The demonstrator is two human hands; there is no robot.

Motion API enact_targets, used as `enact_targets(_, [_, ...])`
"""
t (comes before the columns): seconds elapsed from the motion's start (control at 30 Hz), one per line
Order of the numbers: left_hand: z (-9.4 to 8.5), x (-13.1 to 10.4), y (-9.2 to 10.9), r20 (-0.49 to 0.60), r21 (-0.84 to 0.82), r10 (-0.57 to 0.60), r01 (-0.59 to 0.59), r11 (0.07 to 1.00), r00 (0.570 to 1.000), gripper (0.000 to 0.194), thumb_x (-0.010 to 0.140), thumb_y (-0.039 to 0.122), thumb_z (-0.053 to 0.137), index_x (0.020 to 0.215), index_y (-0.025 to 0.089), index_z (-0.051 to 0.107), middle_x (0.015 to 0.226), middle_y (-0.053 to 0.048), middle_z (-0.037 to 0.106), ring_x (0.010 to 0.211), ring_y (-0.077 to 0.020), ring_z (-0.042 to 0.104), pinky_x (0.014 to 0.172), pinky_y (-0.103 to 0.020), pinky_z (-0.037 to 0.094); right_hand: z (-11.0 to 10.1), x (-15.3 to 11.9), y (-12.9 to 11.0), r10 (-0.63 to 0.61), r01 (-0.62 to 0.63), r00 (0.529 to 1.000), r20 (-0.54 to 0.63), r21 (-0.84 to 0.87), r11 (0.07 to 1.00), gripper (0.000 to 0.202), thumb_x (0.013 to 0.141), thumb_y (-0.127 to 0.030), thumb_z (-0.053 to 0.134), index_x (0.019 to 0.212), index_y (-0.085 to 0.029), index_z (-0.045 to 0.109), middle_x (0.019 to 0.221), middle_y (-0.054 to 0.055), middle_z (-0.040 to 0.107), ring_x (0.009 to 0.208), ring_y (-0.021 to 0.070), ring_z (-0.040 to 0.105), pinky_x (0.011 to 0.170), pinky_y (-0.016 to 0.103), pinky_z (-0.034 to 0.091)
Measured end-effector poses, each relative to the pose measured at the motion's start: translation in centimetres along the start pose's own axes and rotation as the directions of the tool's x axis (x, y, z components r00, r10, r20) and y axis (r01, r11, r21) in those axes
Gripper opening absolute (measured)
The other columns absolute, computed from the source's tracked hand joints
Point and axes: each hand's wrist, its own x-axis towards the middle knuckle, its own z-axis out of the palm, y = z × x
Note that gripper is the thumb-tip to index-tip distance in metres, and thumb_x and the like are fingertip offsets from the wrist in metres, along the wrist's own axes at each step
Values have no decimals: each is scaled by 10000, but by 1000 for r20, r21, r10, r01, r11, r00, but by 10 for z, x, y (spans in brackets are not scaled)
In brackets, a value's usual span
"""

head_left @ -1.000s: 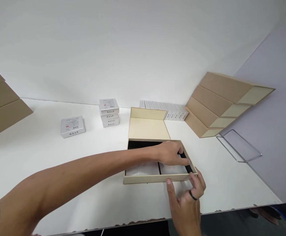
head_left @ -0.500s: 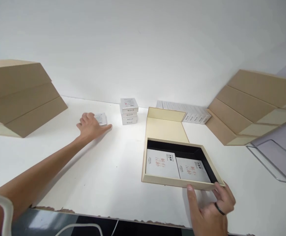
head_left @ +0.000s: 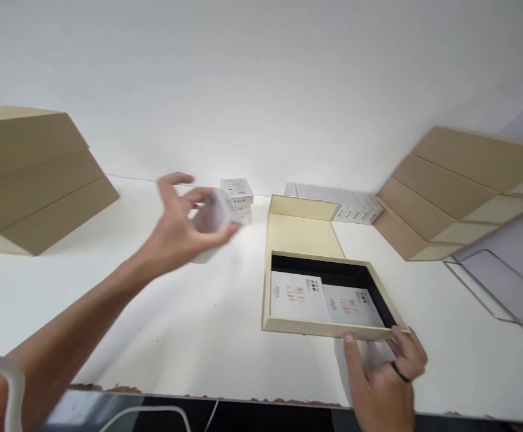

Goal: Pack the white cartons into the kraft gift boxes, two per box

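Note:
My left hand (head_left: 178, 225) grips a small white printed box (head_left: 216, 213), tilted and lifted off the table, blurred by motion. Just behind it stands a short stack of similar small boxes (head_left: 238, 191), partly hidden. With thumb and fingers, my right hand (head_left: 385, 375) pinches the near right corner of an open cream gift box (head_left: 315, 327) with a black inside. Two white printed boxes (head_left: 295, 295) lie side by side in its front part, while a black strip shows along its back and right. Its lid (head_left: 304, 234) lies folded back towards the wall.
Stacked tan boxes (head_left: 32, 174) lean at the left, and more tan boxes (head_left: 459, 186) at the right. A row of small white boxes (head_left: 358, 207) stands by the wall. A metal wire frame (head_left: 481, 294) lies at right. The table's chipped front edge (head_left: 207, 397) runs below.
My left hand has picked up the small white box from the table and moved it right and up, in front of the stack. My right hand stays on the gift box.

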Motion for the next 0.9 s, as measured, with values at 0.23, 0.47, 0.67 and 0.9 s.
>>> enact_targets(0.23, [113, -22, 140, 662, -140, 375, -385, 913, 649, 758, 741, 492, 797, 1295, 197, 372, 954, -85, 711, 880, -301, 682, 767, -415, 524, 0, 0, -12, 25, -25, 1000, -16, -36, 999, 721, 887, -574, 659, 1416, -241, 300, 1508, 252, 314, 1258, 391, 522, 849, 634, 560])
enact_targets(0.47, [135, -12, 162, 833, -172, 336, -372, 912, 440, 714, 714, 636, 775, 1187, 194, 476, 1198, -132, 654, 1075, -320, 614, 838, -403, 480, -11, 2, -10, 79, -73, 996, -35, 150, 986, 700, 906, -462, 676, 1440, -251, 275, 1543, 205, 268, 1355, 327, 457, 1018, 590, 493])
enact_targets(0.67, [84, -33, 105, 845, -98, 250, -323, 941, 473, 767, 688, 702, 783, 1226, 223, 519, 1242, -91, 625, 1121, -332, 569, 832, -399, 492, -56, 52, -24, -59, 27, 985, 161, 195, 980, 508, 954, -462, 604, 1395, -324, 394, 1549, 104, 368, 1457, 294, 364, 1186, 597, 330])
enact_targets(0.9, [90, -40, 84, 863, 28, 212, -462, 886, 458, 704, 792, 512, 716, 1356, 181, 456, 1166, -113, 669, 1056, -334, 625, 905, -468, 489, -42, 149, -57, -105, 268, 261, 960, 32, 963, 771, 844, -747, 620, 1513, -456, 369, 1662, 15, 239, 1556, 373, 93, 1226, 624, 250])
